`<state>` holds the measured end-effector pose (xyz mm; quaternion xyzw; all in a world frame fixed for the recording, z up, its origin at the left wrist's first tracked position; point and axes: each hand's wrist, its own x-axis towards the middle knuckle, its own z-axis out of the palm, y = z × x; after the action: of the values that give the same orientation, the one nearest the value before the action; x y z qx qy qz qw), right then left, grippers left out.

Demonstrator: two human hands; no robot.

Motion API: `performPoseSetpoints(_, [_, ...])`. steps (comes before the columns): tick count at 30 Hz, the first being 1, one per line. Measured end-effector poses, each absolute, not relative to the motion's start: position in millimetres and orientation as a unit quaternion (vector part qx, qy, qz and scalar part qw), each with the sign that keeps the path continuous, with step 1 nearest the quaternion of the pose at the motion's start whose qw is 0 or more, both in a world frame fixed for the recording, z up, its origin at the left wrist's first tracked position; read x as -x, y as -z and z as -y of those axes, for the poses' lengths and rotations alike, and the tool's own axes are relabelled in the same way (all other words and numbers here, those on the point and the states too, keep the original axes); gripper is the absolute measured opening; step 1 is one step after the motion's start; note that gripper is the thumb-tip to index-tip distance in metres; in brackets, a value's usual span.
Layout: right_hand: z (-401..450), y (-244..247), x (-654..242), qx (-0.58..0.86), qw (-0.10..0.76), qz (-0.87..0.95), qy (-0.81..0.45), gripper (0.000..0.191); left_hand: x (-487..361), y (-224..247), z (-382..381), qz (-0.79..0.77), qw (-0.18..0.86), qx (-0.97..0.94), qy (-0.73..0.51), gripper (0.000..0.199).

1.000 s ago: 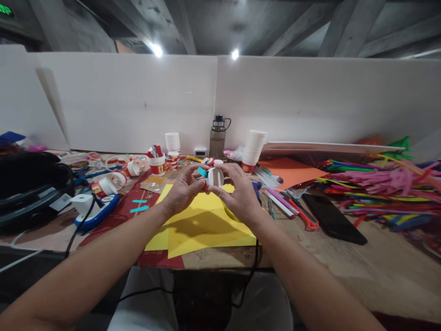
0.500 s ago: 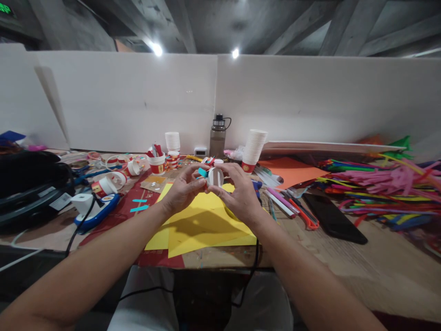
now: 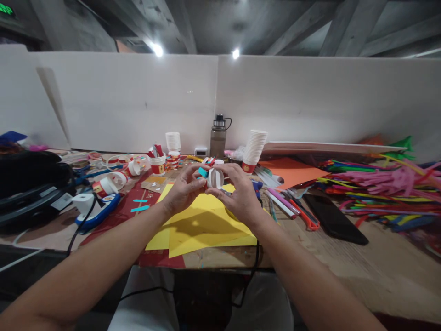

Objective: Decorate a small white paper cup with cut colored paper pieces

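Above the yellow paper (image 3: 206, 230), both hands hold a small round white piece (image 3: 215, 178) that looks like a cut-down paper cup. A pale strip crosses its face, and a teal paper tab (image 3: 202, 172) juts out on its left. My left hand (image 3: 186, 186) pinches the left side between thumb and fingers. From the right, my right hand (image 3: 239, 188) curls round it, fingers over the top and thumb below. The fingers hide part of its edge. Red and white bits (image 3: 208, 160) show just behind the hands.
Paper cup stacks (image 3: 255, 149), a water bottle (image 3: 218, 138) and a cup of tools (image 3: 157, 162) stand at the back. On the right lie markers (image 3: 282, 202), a phone (image 3: 334, 218) and pipe cleaners (image 3: 386, 184). Cut cups (image 3: 105, 186) and a power strip (image 3: 98, 214) sit left.
The round white piece has turned slightly in the hands, and my right thumb has shifted a little lower along it. Both hands keep their hold.
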<state>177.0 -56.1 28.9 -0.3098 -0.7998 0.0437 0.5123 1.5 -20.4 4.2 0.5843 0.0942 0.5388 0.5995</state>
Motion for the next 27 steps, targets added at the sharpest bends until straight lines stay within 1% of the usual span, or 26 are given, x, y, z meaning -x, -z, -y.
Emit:
performPoseSetpoints(13, [51.9,-24.4,-177.5,0.303,0.525,0.794,-0.043,0.049,-2.6,-1.7,18.8,-0.111,0.599,-0.575,-0.546,0.033])
performPoseSetpoints(27, [52.5,-26.0,-177.8,0.297,0.525,0.796,-0.056,0.048,-1.0,-3.0,19.6,-0.104,0.590,-0.589,-0.542,0.028])
